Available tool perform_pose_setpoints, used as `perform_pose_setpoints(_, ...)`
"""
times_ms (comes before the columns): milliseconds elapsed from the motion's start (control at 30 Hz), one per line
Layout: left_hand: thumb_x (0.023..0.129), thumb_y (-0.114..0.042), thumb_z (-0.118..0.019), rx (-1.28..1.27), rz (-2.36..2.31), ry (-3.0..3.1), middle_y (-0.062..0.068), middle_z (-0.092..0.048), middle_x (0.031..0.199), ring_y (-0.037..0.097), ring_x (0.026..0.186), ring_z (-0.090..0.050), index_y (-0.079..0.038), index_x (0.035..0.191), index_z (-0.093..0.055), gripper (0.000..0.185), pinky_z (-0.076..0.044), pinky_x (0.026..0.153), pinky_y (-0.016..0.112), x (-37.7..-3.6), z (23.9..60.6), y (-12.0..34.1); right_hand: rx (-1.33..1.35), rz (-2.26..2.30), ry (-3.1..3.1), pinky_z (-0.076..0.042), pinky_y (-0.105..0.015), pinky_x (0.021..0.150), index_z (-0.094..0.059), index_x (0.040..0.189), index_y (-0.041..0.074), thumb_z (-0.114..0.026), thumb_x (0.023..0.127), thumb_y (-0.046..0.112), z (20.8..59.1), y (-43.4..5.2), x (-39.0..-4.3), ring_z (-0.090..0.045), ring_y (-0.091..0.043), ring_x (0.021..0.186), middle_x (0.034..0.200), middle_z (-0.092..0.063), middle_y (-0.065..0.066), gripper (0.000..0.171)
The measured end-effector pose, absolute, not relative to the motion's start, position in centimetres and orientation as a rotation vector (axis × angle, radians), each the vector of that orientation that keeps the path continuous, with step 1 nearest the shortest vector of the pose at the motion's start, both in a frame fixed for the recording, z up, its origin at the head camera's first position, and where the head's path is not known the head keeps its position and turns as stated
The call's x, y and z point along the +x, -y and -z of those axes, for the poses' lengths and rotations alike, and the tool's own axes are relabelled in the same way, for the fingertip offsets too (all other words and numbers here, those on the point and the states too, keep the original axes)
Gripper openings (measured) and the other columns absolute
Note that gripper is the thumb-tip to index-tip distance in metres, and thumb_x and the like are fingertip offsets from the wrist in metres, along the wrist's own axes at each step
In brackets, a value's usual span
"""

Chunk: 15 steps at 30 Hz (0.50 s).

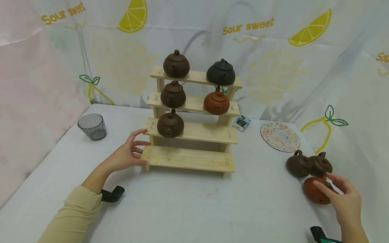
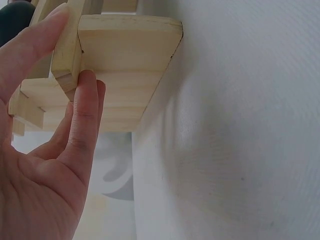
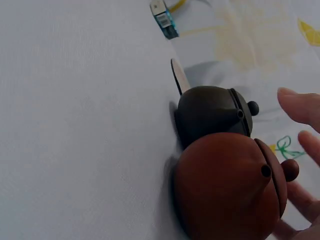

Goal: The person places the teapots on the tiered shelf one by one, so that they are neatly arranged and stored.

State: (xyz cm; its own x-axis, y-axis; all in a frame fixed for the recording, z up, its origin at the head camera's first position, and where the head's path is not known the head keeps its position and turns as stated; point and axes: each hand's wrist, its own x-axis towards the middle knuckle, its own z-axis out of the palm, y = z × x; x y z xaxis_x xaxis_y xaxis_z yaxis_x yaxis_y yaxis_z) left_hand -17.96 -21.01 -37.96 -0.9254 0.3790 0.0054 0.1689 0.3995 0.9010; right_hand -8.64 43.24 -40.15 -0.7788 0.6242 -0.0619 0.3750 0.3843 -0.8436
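The left hand [image 1: 129,155] is spread, its straight fingers [image 2: 85,110] touching the left end of the wooden stepped rack [image 1: 189,158] at the lowest step and the one above it; it grips nothing. Five teapots sit on that rack: two brown ones [image 1: 176,64] and a black one [image 1: 221,72] on the upper steps, a reddish one [image 1: 216,103] on the second step, and another brown one on the third. Well to the right of the rack, the right hand [image 1: 344,199] hangs open with relaxed fingers [image 3: 300,107] at the red-brown teapot [image 1: 316,192], fingertips at or just beside it; contact cannot be told. Two dark brown teapots [image 1: 308,164] stand touching just behind it
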Motion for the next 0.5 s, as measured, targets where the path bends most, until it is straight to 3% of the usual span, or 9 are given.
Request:
perform_pose_setpoints(100, 0.069, -0.007, -0.082, 0.486, -1.544, -2.454, 0.025, -0.044, 0.132, 0.031, 0.099, -0.055, -0.028, 0.146, -0.009, 0.108, -0.05, 0.075, 0.027, -17.9, 37.9, 21.0, -0.909, -1.455, 2.501, -0.036, -0.03, 0.099, -0.044, 0.133, 0.041, -0.073, 0.079, 0.039, 38.5, -41.8, -7.9, -0.028, -0.014, 0.129, 0.14, -0.033, 0.012, 0.062)
perform_pose_setpoints(233, 0.069, -0.007, -0.082, 0.495, -1.546, -2.454, 0.026, -0.044, 0.132, 0.032, 0.1, -0.055, -0.027, 0.146, -0.009, 0.108, -0.05, 0.075, 0.027, -17.9, 37.9, 21.0, -0.785, -1.554, 2.661, -0.015, -0.056, 0.105, -0.029, 0.135, 0.049, -0.069, 0.084, 0.036, 38.4, -42.0, -7.7, 0.002, -0.036, 0.137, 0.155, 0.003, -0.008, 0.066)
perform_pose_setpoints(333, 0.068, -0.007, -0.083, 0.498, -1.545, -2.456, 0.026, -0.044, 0.132, 0.032, 0.1, -0.055, -0.027, 0.146, -0.01, 0.108, -0.05, 0.075, 0.027, -17.9, 37.9, 21.0, -0.693, -1.546, 2.754, -0.018, -0.061, 0.101, -0.021, 0.131, 0.052, -0.068, 0.086, 0.032, 38.6, -42.3, -7.7, -0.001, -0.046, 0.131, 0.148, 0.001, -0.024, 0.068)
perform_pose_setpoints(433, 0.068, -0.007, -0.083, 0.495, -1.545, -2.458, 0.026, -0.044, 0.132, 0.032, 0.1, -0.055, -0.027, 0.146, -0.01, 0.109, -0.05, 0.075, 0.026, -17.9, 37.9, 21.0, -0.692, -1.518, 2.774, -0.023, -0.061, 0.097, -0.02, 0.131, 0.048, -0.069, 0.085, 0.033, 38.8, -42.3, -7.9, -0.006, -0.047, 0.128, 0.14, -0.008, -0.028, 0.069)
perform_pose_setpoints(500, 0.068, -0.007, -0.083, 0.495, -1.542, -2.46, 0.026, -0.044, 0.132, 0.032, 0.099, -0.055, -0.027, 0.146, -0.01, 0.109, -0.05, 0.075, 0.026, -17.9, 37.9, 21.0, -0.717, -1.459, 2.766, -0.031, -0.055, 0.093, -0.024, 0.134, 0.04, -0.07, 0.083, 0.034, 38.9, -42.1, -8.0, -0.011, -0.046, 0.127, 0.137, -0.016, -0.026, 0.069)
